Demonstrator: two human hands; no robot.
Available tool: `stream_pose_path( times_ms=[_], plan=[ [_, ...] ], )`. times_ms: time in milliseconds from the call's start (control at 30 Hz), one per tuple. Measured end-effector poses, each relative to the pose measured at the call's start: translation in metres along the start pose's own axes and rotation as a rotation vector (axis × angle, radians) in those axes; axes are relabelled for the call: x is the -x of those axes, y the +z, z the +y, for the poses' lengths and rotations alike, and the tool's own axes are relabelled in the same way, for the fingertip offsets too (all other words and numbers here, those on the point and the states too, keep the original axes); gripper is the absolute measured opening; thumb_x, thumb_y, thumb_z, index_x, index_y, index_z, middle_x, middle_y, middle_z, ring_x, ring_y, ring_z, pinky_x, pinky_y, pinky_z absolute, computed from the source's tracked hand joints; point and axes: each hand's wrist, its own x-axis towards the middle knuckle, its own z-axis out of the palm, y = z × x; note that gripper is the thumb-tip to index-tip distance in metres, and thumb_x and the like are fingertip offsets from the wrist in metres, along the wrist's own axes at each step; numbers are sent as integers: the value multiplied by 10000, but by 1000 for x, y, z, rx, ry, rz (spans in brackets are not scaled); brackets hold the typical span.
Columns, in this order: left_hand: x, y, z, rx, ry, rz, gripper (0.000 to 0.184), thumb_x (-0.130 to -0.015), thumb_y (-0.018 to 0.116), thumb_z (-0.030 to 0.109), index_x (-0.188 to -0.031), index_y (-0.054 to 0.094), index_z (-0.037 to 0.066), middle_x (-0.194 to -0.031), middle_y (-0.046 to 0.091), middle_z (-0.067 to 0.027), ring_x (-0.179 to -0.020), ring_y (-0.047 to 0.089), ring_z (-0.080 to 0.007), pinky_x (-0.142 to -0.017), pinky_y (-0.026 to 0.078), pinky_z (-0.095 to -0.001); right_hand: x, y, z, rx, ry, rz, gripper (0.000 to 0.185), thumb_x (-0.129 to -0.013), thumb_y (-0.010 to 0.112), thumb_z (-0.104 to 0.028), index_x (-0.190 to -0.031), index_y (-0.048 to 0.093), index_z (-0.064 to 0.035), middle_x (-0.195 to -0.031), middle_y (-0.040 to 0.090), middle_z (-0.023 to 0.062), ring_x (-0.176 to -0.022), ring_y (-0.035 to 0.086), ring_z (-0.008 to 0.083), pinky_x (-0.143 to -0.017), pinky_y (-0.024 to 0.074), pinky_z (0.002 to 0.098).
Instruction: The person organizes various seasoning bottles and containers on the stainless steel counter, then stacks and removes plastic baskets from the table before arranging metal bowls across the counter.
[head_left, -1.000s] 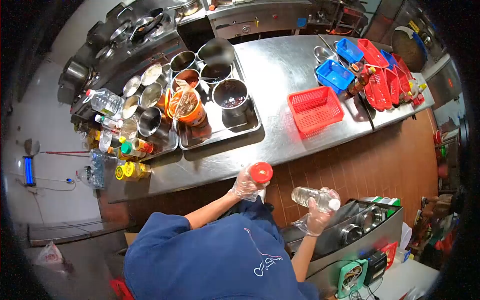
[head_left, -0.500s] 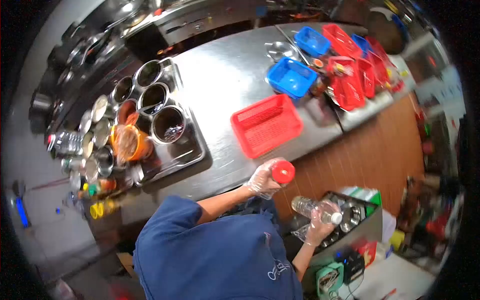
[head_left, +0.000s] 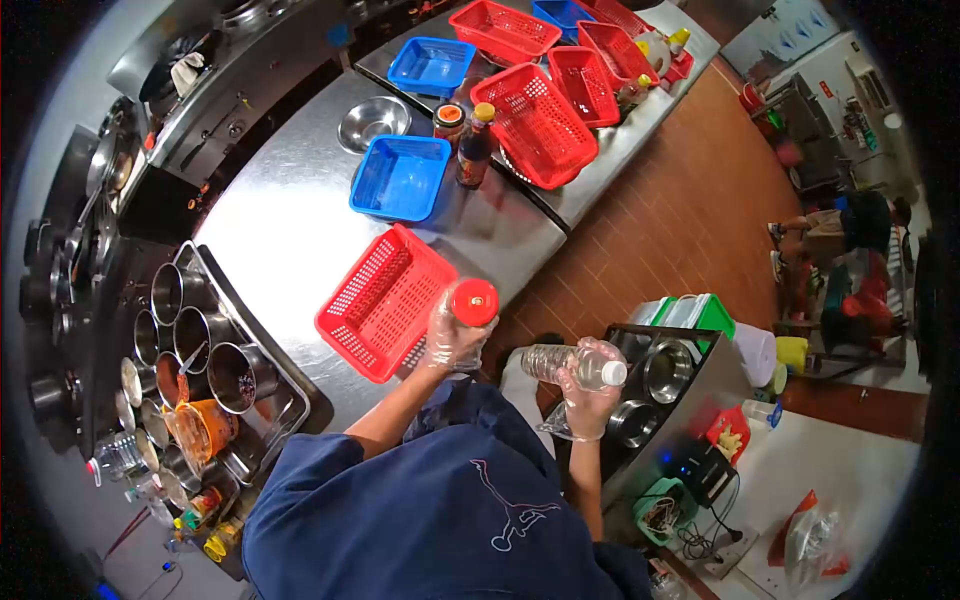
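My left hand (head_left: 447, 340), in a clear plastic glove, is closed around a red-capped container (head_left: 474, 302); its body is mostly hidden under the lid and fingers. It is held beside the near right corner of a red perforated basket (head_left: 352, 335) on the steel table. My right hand (head_left: 590, 400), also gloved, grips a clear plastic bottle (head_left: 545, 364) with a white cap. The bottle lies tilted, its cap towards the right. It hangs in front of a metal cabinet holding steel bowls (head_left: 667, 372).
Steel pots (head_left: 240, 378) stand in a tray at left, near an orange tub (head_left: 203, 430). Blue baskets (head_left: 402, 178), a steel bowl (head_left: 374, 124), a dark sauce bottle (head_left: 475, 150) and several red baskets (head_left: 540, 125) sit further along the table. Another person (head_left: 862, 230) is at far right.
My view has turned to the right, so the table and baskets appear further left. Both hands keep hold of the red-capped container and the clear bottle.
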Motion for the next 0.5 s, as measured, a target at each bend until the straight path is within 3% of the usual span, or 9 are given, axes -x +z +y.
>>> stream_pose_path(
  times_ms=[67,100,133,200,267,333,367,467,500],
  plan=[
    [-20,13,-9,44,31,61,605,-695,872,59,-1220,572,38,-1117,644,-60,-1044,639,-174,-903,542,-355,-16,-9,9,8,62,-23,635,-744,796,50,-1286,481,-52,-1254,561,121,-1132,565,187,-928,513,319],
    [-29,25,-14,478,-208,135,575,-700,860,40,-1205,585,41,-1099,650,-54,-1023,644,-164,-878,548,-336,-26,-11,13,17,53,-27,627,-739,793,51,-1277,486,-45,-1232,565,115,-1120,568,192,-924,510,318],
    [-41,29,-25,470,-209,136,575,-700,860,40,-1205,585,41,-1099,650,-54,-1023,644,-164,-878,548,-336,-37,-14,16,11,57,-27,627,-739,793,51,-1277,486,-45,-1232,565,115,-1120,568,192,-924,510,318],
    [-72,39,-36,-10,21,232,549,-706,849,25,-1191,594,39,-1089,656,-50,-1000,650,-156,-866,553,-331,-64,-19,21,94,-39,-79,612,-737,800,36,-1263,496,-41,-1221,563,116,-1100,573,200,-918,512,322],
    [-98,43,-97,251,-101,275,529,-730,836,26,-1198,588,28,-1080,673,-58,-945,667,-175,-872,560,-347,-88,-23,37,-21,27,-61,615,-735,858,-83,-1253,533,-11,-1227,592,137,-1139,582,237,-1007,466,382],
    [-118,58,-61,1140,-339,463,515,-766,823,52,-1219,577,32,-1075,677,-58,-935,671,-181,-885,565,-358,-121,-29,45,-119,58,-140,630,-731,865,-94,-1260,531,-16,-1241,591,136,-1137,584,233,-997,474,377],
    [-124,66,-95,431,-62,465,505,-788,812,48,-1231,569,31,-1095,677,-66,-962,673,-189,-907,564,-366,-136,-36,55,-63,54,-180,645,-725,870,-88,-1268,527,-23,-1245,597,126,-1133,588,225,-989,481,373],
    [-142,84,-62,-114,-264,565,551,-748,840,38,-1233,577,27,-1105,689,-73,-978,679,-184,-902,557,-336,-188,-46,51,-57,-5,-266,605,-720,841,-32,-1235,524,-48,-1209,597,124,-1131,584,217,-978,495,373],
    [-144,86,-70,-92,-197,598,534,-749,848,80,-1215,591,35,-1083,699,-65,-947,686,-176,-873,556,-312,-203,-50,53,-62,-8,-281,605,-720,841,-32,-1235,524,-48,-1209,597,124,-1131,584,217,-978,495,373]
  ],
)
